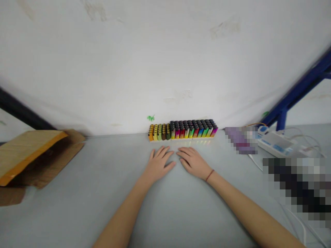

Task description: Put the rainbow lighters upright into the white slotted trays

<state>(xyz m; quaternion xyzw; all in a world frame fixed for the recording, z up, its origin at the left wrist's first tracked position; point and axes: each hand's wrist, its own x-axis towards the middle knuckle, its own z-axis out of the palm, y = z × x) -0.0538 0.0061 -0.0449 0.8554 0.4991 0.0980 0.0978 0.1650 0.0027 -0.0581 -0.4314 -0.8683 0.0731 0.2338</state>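
Observation:
My left hand (159,163) lies flat on the grey table (103,193), its fingers spread and nothing in it. Close beside it, my right hand (192,161) rests palm down, fingers stretched toward the left, also holding nothing. Just beyond the fingertips, rows of upright lighters stand near the wall. The left group of lighters (159,132) is yellow, orange, green and dark brown. To its right, a longer block of multicoloured lighters (193,130) with black tops sits in a low white tray (192,138). Neither hand touches the lighters.
An open cardboard box (51,162) lies at the left. On the right are a white power strip (274,143), white cables (254,162) and two pixelated objects. Blue metal frame bars (297,93) stand against the white wall (155,62) behind the table.

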